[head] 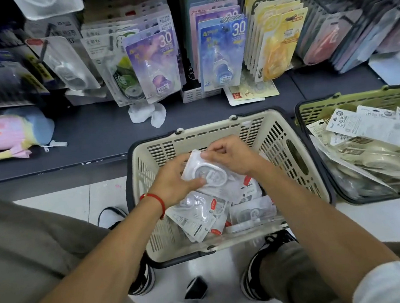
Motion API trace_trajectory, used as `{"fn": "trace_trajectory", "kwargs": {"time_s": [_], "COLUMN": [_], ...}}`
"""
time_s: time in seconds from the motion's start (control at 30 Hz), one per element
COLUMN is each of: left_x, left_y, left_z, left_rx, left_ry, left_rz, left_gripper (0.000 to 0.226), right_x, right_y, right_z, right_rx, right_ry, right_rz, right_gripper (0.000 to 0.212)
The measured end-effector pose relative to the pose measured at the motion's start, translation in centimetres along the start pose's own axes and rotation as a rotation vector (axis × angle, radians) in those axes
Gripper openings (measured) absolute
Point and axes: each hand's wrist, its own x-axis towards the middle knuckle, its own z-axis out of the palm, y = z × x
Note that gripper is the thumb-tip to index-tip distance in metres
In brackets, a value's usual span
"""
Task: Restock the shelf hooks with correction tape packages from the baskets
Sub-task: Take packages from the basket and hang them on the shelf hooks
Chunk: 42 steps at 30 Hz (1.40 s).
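Holding a correction tape package (205, 172) above the beige basket (219, 130), my left hand (172, 182) grips its lower edge while my right hand (232, 156) pinches its top. Its long axis tilts from lower right up toward the basket's far left corner. Clear blister, white card, oval dispenser inside. More packages (199, 214) lie beneath.

Cream basket (261, 128): slotted matt plastic. Packages (204, 173) inside: glossy clear plastic blisters. Shelf (91, 137): dark, matt. Floor tiles (74, 202): glossy.
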Motion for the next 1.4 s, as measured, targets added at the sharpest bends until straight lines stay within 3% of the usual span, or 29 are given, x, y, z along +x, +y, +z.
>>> {"fn": "trace_trajectory", "kwargs": {"time_s": [0.07,0.13,0.23,0.27,0.33,0.43,0.57,0.67,0.73,0.87,0.97,1.07,1.2,1.27,1.4], "left_x": [-0.4,-0.9,-1.5,-1.7,-2.2,-2.5,-1.6,-0.8,-0.4,-0.4,-1.5,-2.7,-3.2,-3.2,-3.6], "left_y": [-1.5,-2.8,-3.9,-4.1,-4.1,-4.0,-3.9,-3.9,-3.7,-3.4,-3.2,-3.8,-4.0,-4.1,-4.2], "left_z": [-0.2,-0.5,-1.1,-1.3,-1.6,-1.7,-1.5,-1.3,-1.1,-0.2,-0.1,-0.4,-1.5,-2.6,-4.2], "left_rx": [0.015,-0.019,-0.172,-0.222,-0.339,-0.464,-0.554,-0.505,-0.459,-0.459,-0.683,-0.679,-0.618,-0.629,-0.668], "left_ry": [0.077,0.188,0.251,0.233,0.196,0.170,0.268,0.322,0.300,0.229,0.118,0.027,0.141,0.232,0.258], "left_rz": [-0.101,-0.185,-0.295,-0.299,-0.293,-0.307,-0.362,-0.328,-0.291,-0.321,-0.349,-0.295,-0.251,-0.227,-0.189], "left_gripper": [0.056,0.049,0.045,0.044,0.045,0.052,0.042,0.033,0.036,0.031,0.020,0.056,0.062,0.059,0.056], "right_x": [0.2,-0.4,-2.5,-3.1,-3.3,-2.7,-3.3,-3.6,-3.5,-2.8,-1.6,-0.2,1.4,1.7,0.3], "right_y": [1.8,4.8,9.8,10.8,12.1,11.8,10.0,7.3,5.5,2.3,0.9,0.3,1.1,2.9,7.0], "right_z": [0.1,-1.4,-2.3,-1.9,-1.4,-2.3,-3.9,-5.6,-7.0,-6.5,-2.1,1.8,3.4,3.6,6.5], "right_rx": [-0.140,-0.618,-1.043,-1.073,-1.109,-1.036,-0.597,-0.373,-0.296,0.062,0.200,0.295,0.363,0.216,-0.422], "right_ry": [0.124,0.070,-0.339,-0.409,-0.417,-0.345,-0.250,0.077,0.210,0.084,0.024,0.098,0.314,0.342,-0.140], "right_rz": [0.036,0.126,0.323,0.350,0.334,0.280,0.282,0.194,0.111,0.143,0.164,0.177,0.231,0.351,0.624], "right_gripper": [0.013,0.021,0.086,0.102,0.116,0.103,0.067,0.032,0.037,0.028,0.022,0.020,0.020,0.018,0.021]}}
